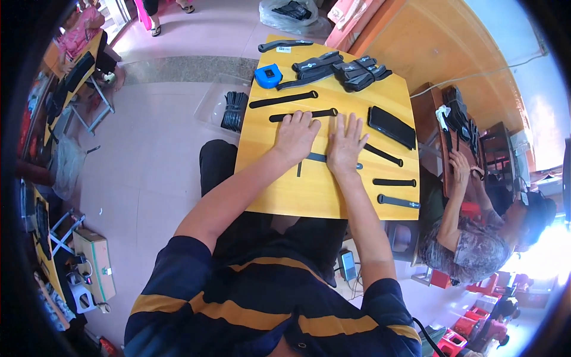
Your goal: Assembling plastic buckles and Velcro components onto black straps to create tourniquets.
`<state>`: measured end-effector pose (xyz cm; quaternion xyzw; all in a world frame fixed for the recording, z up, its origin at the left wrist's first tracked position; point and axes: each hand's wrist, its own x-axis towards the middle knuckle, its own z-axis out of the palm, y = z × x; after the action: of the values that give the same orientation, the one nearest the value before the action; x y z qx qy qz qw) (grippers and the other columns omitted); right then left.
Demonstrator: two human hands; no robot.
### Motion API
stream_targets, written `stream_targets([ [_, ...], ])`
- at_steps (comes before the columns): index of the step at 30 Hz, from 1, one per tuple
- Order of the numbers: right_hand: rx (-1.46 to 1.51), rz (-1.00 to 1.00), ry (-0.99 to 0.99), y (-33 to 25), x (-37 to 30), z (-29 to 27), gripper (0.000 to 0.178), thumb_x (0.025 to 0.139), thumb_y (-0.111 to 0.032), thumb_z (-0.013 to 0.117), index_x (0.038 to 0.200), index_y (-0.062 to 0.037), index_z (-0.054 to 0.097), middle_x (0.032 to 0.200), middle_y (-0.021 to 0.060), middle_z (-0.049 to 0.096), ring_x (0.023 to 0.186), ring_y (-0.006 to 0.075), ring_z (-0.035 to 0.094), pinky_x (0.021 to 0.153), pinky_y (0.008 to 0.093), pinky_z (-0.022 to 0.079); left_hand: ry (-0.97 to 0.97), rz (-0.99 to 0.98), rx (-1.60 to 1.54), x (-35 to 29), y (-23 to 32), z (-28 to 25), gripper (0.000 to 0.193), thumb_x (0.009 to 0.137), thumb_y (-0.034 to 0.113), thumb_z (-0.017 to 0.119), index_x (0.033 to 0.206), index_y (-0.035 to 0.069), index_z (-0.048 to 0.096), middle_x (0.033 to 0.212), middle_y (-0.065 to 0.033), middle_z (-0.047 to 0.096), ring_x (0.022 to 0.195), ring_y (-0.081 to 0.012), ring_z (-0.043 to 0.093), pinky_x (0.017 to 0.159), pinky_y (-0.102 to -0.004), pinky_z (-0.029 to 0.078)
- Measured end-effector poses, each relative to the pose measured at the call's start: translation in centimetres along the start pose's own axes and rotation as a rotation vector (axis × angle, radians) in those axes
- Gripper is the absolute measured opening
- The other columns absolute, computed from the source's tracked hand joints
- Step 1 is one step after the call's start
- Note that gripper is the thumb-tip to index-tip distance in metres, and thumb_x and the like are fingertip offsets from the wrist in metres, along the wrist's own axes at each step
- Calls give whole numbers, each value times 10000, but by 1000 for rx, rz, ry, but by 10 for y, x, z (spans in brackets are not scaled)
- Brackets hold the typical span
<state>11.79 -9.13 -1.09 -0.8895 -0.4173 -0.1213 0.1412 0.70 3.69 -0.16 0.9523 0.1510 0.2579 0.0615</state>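
Note:
My left hand [297, 138] rests palm down on the yellow tabletop [267, 193], fingers slightly bent and apart. Its fingertips touch a black strap [326, 113] with a slotted round end. Beside it my right hand [345, 146] lies flat, fingers spread, across a dark grey strap [317, 157] whose ends show on both sides. A short dark line or strip [299, 169] is near that strap's left end. Another black strap [284, 99] lies beyond my left hand. To the right are a black strap [385, 155], a shorter black strap [394, 182] and a grey strap [398, 202].
A blue tape measure [268, 76], bundled straps [360, 72], a loose dark strap [284, 44] and a black stack [391, 127] occupy the table. Left of it stands a clear bin [209, 107] with bundled straps. A co-worker's hand [460, 168] is at the right-hand table.

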Motion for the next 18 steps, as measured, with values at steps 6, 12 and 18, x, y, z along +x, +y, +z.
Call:
stream_targets([
  [6,-303,57,23,36,-2,-7,605,999,-260,565,1553,-148,351,1640,184,212,1534,425,157,1161,721,172,-23,17,35,1,1,-5,201,832,137,619,1025,93,658,1068,-92,589,1045,-269,549,833,-417,437],
  [12,-284,182,-134,47,-1,-27,624,1029,-231,517,1597,-154,270,1672,198,119,1553,420,64,1195,688,97,-35,4,8,1,1,-5,210,831,99,612,1039,89,643,1076,-98,567,1058,-280,546,840,-420,439],
  [18,-245,186,-86,51,-5,-24,642,1014,-224,553,1593,-143,288,1670,203,129,1550,424,74,1187,696,107,-45,56,-5,1,2,-10,252,821,104,619,1071,79,636,1049,-104,569,1038,-289,551,836,-422,445],
])
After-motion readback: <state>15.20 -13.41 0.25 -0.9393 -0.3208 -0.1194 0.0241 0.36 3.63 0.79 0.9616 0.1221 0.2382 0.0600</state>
